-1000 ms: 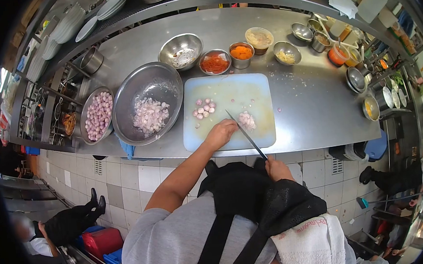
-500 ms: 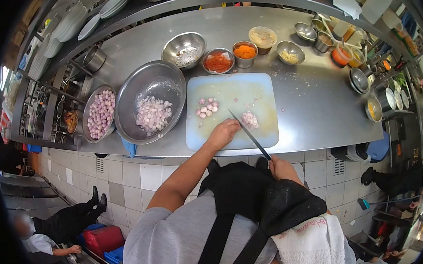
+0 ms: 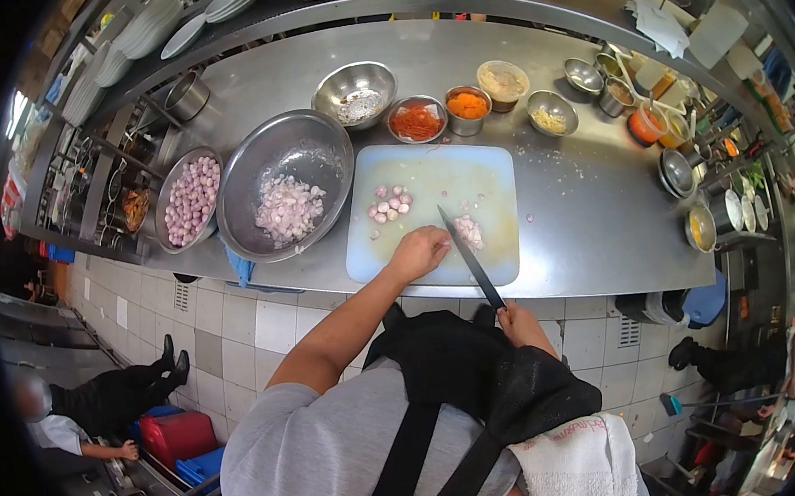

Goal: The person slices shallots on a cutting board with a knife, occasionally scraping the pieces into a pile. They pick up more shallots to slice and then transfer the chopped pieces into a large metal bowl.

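Note:
My right hand grips the handle of a long-bladed kitchen knife. Its blade slants across the white cutting board, tip pointing away from me. Left of the blade, my left hand is closed with curled fingers low over the board; whatever they pinch is hidden. A small pile of chopped shallots lies just right of the blade. Farther left on the board sits a cluster of whole peeled shallots. Beside the board, a big steel bowl contains cut shallots.
A bowl of whole shallots stands at the far left. Behind the board are a steel bowl, red shreds, an orange-filled cup and a tub. Other people are at left and right.
The knife's tip has shifted slightly right and its handle toward me, both hands staying close to the chopped pile. The whole view has shifted a little.

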Available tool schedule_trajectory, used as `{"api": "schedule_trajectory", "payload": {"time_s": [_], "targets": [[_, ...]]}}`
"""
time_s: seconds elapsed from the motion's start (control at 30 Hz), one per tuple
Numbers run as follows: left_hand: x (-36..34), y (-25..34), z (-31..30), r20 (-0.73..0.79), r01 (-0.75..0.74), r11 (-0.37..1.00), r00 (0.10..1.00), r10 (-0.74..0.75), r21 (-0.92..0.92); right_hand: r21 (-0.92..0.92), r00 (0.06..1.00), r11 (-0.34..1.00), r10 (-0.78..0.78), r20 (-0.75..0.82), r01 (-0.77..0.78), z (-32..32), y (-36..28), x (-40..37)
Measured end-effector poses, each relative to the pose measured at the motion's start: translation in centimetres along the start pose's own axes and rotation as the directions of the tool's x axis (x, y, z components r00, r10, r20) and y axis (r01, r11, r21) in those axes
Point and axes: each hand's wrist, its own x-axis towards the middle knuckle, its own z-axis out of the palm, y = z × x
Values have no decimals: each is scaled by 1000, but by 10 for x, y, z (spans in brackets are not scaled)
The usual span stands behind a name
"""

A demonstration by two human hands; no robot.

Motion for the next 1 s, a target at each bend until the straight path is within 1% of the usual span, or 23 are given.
{"api": "schedule_trajectory", "payload": {"time_s": [0.03, 0.07, 0.13, 0.17, 0.23, 0.27, 0.33, 0.37, 0.43, 0.47, 0.53, 0.67, 0.73, 0.83, 0.93, 1.0], "targets": [[-1, 5, -1, 16, 152, 987, 988, -151, -48, -6, 999, 999, 32, 16, -32, 1, -1, 0], [-4, 5, 2, 10, 157, 986, 988, -157, -47, -9, 999, 1000, 27, 21, -26, 4, -2, -1], [-8, 3, 11, -19, 248, 963, 968, -252, -102, -2, 999, 1000, 18, -40, -18, 9, -5, -3], [-11, 1, 14, -19, 248, 963, 968, -251, -102, -3, 999, 1000, 18, -40, -18, 10, -7, -4], [-16, 5, 13, -16, 282, 932, 956, -293, -226, -86, 996, 994, 58, -62, -63, 14, -11, -6], [-18, 5, 11, -13, 283, 932, 956, -293, -227, -85, 996, 994, 62, -61, -67, 13, -13, -8], [-24, 3, 3, -79, 187, 953, 974, -211, -237, -135, 995, 990, 35, -89, -46, 11, -19, -13], [-24, 1, -1, -75, 187, 953, 975, -210, -239, -134, 995, 990, 39, -89, -51, 11, -18, -13], [-21, -2, -9, -73, -3, 997, 997, -2, -79, -181, 995, 981, 48, -92, -64, 14, -16, -14], [-18, -5, -9, -70, -4, 997, 998, -2, -82, -181, 994, 981, 52, -92, -68, 14, -17, -14], [-12, -14, -7, -15, -110, 993, 994, 110, -31, -198, 997, 979, 32, -71, -45, 14, -18, -14], [-9, -18, -1, 7, -117, 993, 993, 117, -24, -218, 998, 975, 30, -48, -40, 4, -31, -15], [-9, -17, 0, 10, -92, 996, 996, 92, -13, -247, 999, 968, 33, -35, -41, -3, -41, -19], [-6, -16, -2, 17, -116, 993, 993, 116, 15, -286, 997, 957, 41, -68, -59, -10, -49, -31], [-4, -18, -2, 42, -114, 993, 993, 113, 37, -304, 994, 947, 92, -54, -104, -4, -44, -30], [-4, -22, -1, 45, -122, 992, 992, 121, 27, -288, 995, 953, 81, -50, -92, 15, -23, -15]]}}
